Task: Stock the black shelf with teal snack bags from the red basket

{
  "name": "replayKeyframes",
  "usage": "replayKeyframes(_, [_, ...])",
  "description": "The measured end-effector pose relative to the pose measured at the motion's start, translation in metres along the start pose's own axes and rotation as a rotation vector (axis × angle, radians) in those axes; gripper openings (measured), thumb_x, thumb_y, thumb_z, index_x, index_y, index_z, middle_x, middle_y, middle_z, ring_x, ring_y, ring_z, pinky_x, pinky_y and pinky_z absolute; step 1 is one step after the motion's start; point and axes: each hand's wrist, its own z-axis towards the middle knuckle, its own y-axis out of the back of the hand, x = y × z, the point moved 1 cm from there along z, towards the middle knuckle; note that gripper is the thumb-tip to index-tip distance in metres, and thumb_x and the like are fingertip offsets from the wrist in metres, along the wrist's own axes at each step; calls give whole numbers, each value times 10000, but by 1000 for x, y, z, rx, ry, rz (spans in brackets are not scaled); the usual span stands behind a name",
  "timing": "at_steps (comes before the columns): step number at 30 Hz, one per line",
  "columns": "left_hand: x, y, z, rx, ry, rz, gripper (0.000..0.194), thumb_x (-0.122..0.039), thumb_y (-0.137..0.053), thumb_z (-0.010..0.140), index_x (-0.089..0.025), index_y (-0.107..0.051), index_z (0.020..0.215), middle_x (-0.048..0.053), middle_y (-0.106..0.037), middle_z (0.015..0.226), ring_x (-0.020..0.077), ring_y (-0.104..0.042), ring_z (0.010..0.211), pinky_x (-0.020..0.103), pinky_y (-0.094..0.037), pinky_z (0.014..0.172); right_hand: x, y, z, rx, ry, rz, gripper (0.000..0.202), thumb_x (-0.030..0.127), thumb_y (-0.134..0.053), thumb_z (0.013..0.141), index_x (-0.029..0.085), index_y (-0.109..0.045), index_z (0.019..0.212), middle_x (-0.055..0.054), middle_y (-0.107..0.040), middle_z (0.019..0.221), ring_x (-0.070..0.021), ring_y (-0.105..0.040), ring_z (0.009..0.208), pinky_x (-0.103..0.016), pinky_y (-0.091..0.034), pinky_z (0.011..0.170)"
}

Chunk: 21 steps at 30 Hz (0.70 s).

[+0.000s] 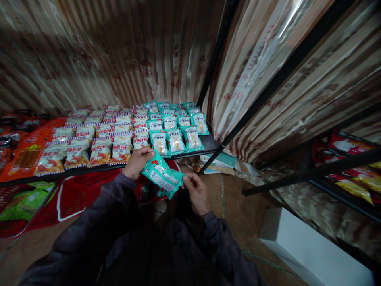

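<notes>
A teal snack bag point(162, 175), its printed back facing up, is stretched between my two hands in front of the shelf. My left hand point(138, 163) pinches its upper left corner, and my right hand point(196, 192) grips its right end. Just beyond the bag, rows of teal and white snack bags point(176, 141) lie on the black shelf point(210, 143). To their left are rows of white and red snack bags point(99, 151), with orange packs point(28, 153) farther left.
Below the shelf stand red baskets point(74, 190), one holding a green pack point(22, 204). Black shelf posts point(229, 137) slant across the right. A white box point(312, 246) sits on the floor at lower right, below another shelf with red and yellow bags point(351, 182).
</notes>
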Motion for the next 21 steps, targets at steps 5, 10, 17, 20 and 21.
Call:
replayKeyframes(5, [3,-3,1,-59,-24,-51,307,-377,-777,477,-160,-615,620,-47,-513,499,66,-416,446,188,-321,426,5,2,-2,-59,32,24,297,461,-739,643,203,-605,704,50,-546,549,-100,-477,523,-230,-389,521])
replayKeyframes(10, [7,-7,4,-68,-29,-47,296,-385,-756,493,-159,-622,629,-31,-544,531,84,-442,478,204,-340,463,4,-1,-4,-105,-25,107,352,495,-754,612,199,-578,681,52,-537,592,-93,-484,550,-218,-415,527])
replayKeyframes(17, [3,-8,14,-116,-59,57,197,-327,-723,524,-172,-630,602,-30,-547,545,102,-440,520,222,-334,525,1,-9,4,-93,-18,64,382,565,-688,664,213,-558,736,61,-515,558,-88,-469,474,-203,-403,418])
replayKeyframes(20, [0,-5,18,-142,-85,142,114,-272,-681,571,-178,-618,573,-31,-540,539,112,-441,534,229,-331,558,1,-10,8,-61,-20,63,358,517,-713,655,205,-574,762,48,-563,592,-90,-511,502,-203,-426,448])
replayKeyframes(21, [-1,-4,19,-138,-91,160,93,-253,-669,583,-180,-615,565,-31,-538,538,115,-442,537,230,-329,564,1,-10,8,-52,-30,74,354,496,-724,648,204,-581,787,42,-583,616,-93,-527,521,-203,-433,461])
